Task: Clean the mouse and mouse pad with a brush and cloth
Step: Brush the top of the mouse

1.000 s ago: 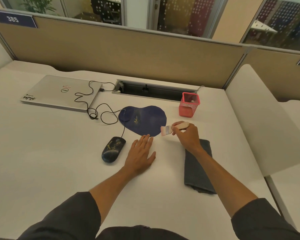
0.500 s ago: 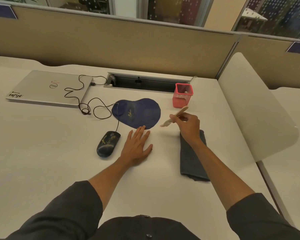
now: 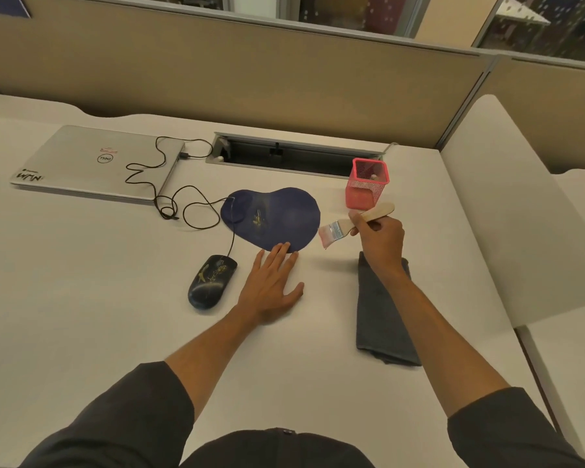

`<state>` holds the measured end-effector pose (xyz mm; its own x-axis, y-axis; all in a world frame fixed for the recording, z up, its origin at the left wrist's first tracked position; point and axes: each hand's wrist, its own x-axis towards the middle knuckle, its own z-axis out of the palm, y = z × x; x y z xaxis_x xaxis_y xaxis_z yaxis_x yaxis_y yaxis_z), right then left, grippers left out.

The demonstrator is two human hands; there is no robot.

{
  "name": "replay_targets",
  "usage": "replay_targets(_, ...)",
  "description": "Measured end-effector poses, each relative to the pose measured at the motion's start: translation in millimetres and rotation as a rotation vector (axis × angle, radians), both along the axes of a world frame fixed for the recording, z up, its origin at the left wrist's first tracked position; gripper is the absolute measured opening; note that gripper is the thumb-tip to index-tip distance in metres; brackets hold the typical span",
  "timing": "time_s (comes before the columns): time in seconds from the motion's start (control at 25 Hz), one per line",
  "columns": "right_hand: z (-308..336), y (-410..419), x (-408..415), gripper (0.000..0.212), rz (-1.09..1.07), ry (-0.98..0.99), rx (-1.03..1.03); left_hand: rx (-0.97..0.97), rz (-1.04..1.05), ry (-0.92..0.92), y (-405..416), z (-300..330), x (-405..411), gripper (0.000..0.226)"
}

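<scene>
The right hand (image 3: 380, 236) grips a light, stiff brush (image 3: 352, 224) by its wooden handle; the left hand (image 3: 272, 285), fingers flat, steadies the thin, floppy mouse pad (image 3: 277, 219).

Head-worn view, steeply down, close.

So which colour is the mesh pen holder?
Pink; the mesh pen holder shows clearly in the head view.
</scene>
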<state>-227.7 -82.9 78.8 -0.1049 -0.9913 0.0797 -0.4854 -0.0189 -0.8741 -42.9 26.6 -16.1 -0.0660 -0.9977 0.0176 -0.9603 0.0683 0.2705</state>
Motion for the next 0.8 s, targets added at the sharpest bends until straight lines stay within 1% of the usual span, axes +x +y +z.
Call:
replay_targets(0.08,-4.4,12.7,7.1,0.026,0.047,-0.036,0.017,-0.054,0.01,0.002,4.9,0.3,-1.6,0.069)
replay_targets(0.28,0.8,39.9,14.3,0.026,0.15,-0.048,0.007,-0.156,0.062,-0.071,21.5,8.1,10.6,0.057)
replay_targets(0.36,7.9,48.7,17.0,0.024,0.159,-0.103,0.009,-0.23,0.124,-0.069,37.6,13.0,17.6,0.053)
replay_targets(0.44,12.7,59.5,22.2,0.023,0.185,-0.151,0.007,-0.351,0.217,-0.02,62.1,16.5,26.8,0.052)
replay_targets(0.52,13.6,71.7,31.5,0.025,0.225,-0.184,0.007,-0.441,0.33,0.001,88.2,16.5,40.2,0.058)
replay_targets(0.6,10.3,83.5,44.2,0.026,0.265,-0.199,0.02,-0.422,0.473,0.018,107.9,15.4,54.3,0.074)
replay_targets(0.68,5.1,95.0,58.4,0.025,0.319,-0.191,0.039,-0.338,0.611,0.077,119.5,11.1,66.1,0.089)
replay_targets(0.72,2.5,100.0,65.7,0.024,0.359,-0.18,0.048,-0.295,0.66,0.105,122.4,8.5,70.2,0.093)
replay_targets(0.8,-1.1,110.0,79.9,0.021,0.451,-0.157,0.074,-0.243,0.693,0.135,124.3,4.5,75.6,0.094)
